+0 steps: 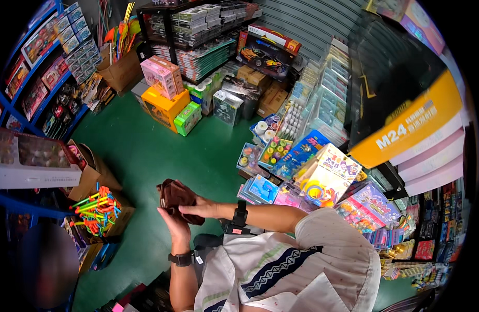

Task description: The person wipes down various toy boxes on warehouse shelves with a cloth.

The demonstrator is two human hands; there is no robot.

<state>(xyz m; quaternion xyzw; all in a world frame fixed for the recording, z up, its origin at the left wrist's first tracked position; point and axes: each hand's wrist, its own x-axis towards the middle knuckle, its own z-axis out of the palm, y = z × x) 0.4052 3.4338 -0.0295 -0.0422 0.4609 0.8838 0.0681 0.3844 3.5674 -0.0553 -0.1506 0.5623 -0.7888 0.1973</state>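
Observation:
A crumpled, folded dark brown cloth [176, 195] is held above the green floor [146, 152], in front of my body. My left hand [176, 227] supports it from the near side, palm up, with the fingers partly hidden behind the fabric. My right hand [202, 207] grips its right side, the thumb lying over the folds. Each wrist wears a dark strap.
To the left, a carton [126, 214] holds colourful plastic sticks, beside a white boxed toy set [48, 171]. Stacked toy boxes [165, 105] stand on the floor ahead. Stationery and packaged toys crowd the right, below a large black-and-yellow box [407, 117].

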